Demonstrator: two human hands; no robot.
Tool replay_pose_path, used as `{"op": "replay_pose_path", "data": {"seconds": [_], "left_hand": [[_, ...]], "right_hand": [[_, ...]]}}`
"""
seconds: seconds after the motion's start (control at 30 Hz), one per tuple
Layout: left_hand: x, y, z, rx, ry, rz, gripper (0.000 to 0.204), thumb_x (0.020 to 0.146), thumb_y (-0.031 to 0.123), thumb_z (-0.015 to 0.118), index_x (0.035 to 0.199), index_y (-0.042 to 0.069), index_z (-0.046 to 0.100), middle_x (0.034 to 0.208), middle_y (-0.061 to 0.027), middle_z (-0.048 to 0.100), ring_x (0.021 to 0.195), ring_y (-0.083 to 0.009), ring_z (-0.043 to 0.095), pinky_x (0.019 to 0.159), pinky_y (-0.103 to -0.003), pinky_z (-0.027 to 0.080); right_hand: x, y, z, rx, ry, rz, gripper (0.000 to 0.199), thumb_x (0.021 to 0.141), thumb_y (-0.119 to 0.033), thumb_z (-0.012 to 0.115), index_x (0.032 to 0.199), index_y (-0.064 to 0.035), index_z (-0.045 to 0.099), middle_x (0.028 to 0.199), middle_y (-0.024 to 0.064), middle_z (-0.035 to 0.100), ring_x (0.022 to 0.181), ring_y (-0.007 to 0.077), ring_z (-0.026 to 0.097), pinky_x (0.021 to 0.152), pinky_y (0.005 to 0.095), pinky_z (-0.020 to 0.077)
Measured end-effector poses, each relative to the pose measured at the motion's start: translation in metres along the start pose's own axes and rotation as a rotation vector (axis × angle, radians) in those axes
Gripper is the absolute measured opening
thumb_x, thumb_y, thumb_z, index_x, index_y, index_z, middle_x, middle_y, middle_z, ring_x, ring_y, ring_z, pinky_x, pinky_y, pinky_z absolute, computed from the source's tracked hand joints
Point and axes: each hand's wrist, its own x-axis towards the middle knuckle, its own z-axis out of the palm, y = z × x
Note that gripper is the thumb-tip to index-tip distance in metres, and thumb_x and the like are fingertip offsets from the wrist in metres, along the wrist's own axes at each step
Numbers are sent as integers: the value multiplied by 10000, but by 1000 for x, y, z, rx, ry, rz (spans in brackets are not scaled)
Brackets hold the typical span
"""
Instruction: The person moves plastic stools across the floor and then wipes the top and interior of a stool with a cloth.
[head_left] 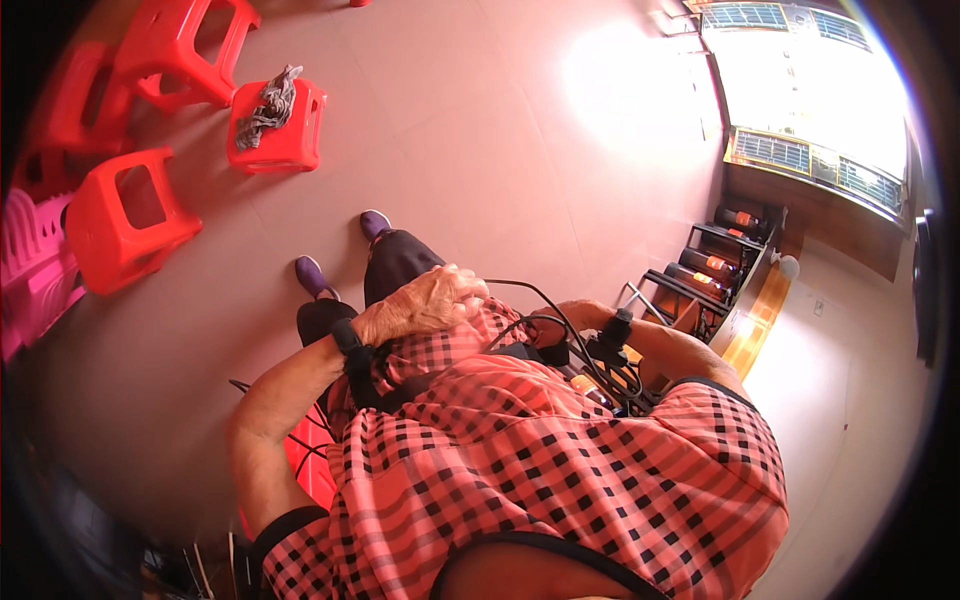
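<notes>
My left hand [432,302] is closed in front of my waist, its fingers curled over. A thin black cable [530,287] runs out from those fingers and arcs to the right. My right hand [572,314] is at my waist, beside the looping cable; its fingers are mostly hidden. A black strap [350,345] circles my left wrist, and a black strap device [612,342] sits on my right forearm. Under both hands hangs my red checked top [430,350].
Several red plastic stools [130,220] stand at the far left, one stool [275,150] with a grey cloth [268,108] on it. Pink plastic chairs [35,260] are by the left edge. On the right, a black rack [700,265] holds bottles [705,263] beside a wall and a bright doorway.
</notes>
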Motion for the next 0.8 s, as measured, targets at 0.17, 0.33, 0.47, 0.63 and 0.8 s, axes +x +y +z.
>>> {"op": "replay_pose_path", "data": {"seconds": [0.17, 0.33, 0.47, 0.63, 0.8], "left_hand": [[0, 3, 1, -40, -41, 7, 255, 753, 142, 466, 911, -10, 595, 840, -194, 585, 809, -340, 568, 735, -398, 456], [4, -6, 2, -40, -33, 52, 233, 750, 112, 457, 893, -12, 592, 820, -190, 587, 767, -342, 572, 710, -408, 465], [3, -4, 3, -9, 36, 108, 214, 747, 99, 460, 880, -6, 591, 815, -187, 586, 762, -340, 572, 701, -405, 465], [-6, -6, -7, 0, 45, 3, 145, 798, 94, 493, 876, 20, 591, 823, -126, 589, 795, -283, 552, 747, -366, 427], [-33, 4, -50, 153, 260, 0, 97, 799, 78, 517, 847, 14, 572, 784, -95, 577, 778, -265, 545, 742, -362, 423]], "right_hand": [[-7, -9, -2, -180, 80, -43, 227, 720, -215, 574, 717, 8, 529, 591, 181, 523, 525, 276, 472, 525, 370, 395], [-12, -8, 16, -148, 264, 69, 248, 760, -259, 547, 701, -19, 556, 620, 185, 547, 556, 317, 529, 517, 396, 408], [-5, 6, 20, -179, 307, 254, 283, 784, -330, 563, 745, -52, 603, 676, 179, 575, 629, 327, 579, 527, 407, 435], [18, 44, 32, -246, 447, 204, 264, 735, -327, 581, 760, -66, 615, 701, 161, 600, 657, 343, 587, 538, 422, 457], [34, 48, 18, -84, 494, 165, 224, 738, -195, 548, 894, -50, 617, 673, 132, 611, 606, 240, 599, 536, 363, 468]]}}
